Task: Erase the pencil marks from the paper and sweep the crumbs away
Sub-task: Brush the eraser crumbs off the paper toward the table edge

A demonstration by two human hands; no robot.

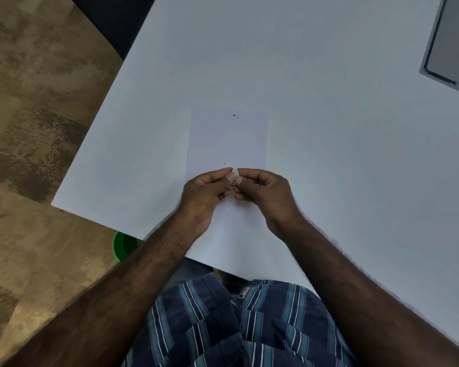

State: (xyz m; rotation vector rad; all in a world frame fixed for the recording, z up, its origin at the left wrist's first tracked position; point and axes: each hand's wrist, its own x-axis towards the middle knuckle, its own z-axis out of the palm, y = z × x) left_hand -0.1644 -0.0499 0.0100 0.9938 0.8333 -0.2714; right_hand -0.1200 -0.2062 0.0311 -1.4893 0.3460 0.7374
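Observation:
A white sheet of paper (227, 139) lies on the white table (329, 154) straight ahead of me. A small dark pencil mark (235, 116) sits near its far edge, and a tiny dark speck (224, 163) lies lower down, just beyond my fingers. My left hand (206, 193) and my right hand (264, 190) meet over the near part of the sheet. Both pinch a small white eraser (235, 172) between their fingertips; only its top shows.
A grey laptop (451, 41) lies at the far right corner of the table. A green round container (123, 246) stands on the floor under the table's near left edge. Brown patterned floor (32, 128) lies to the left.

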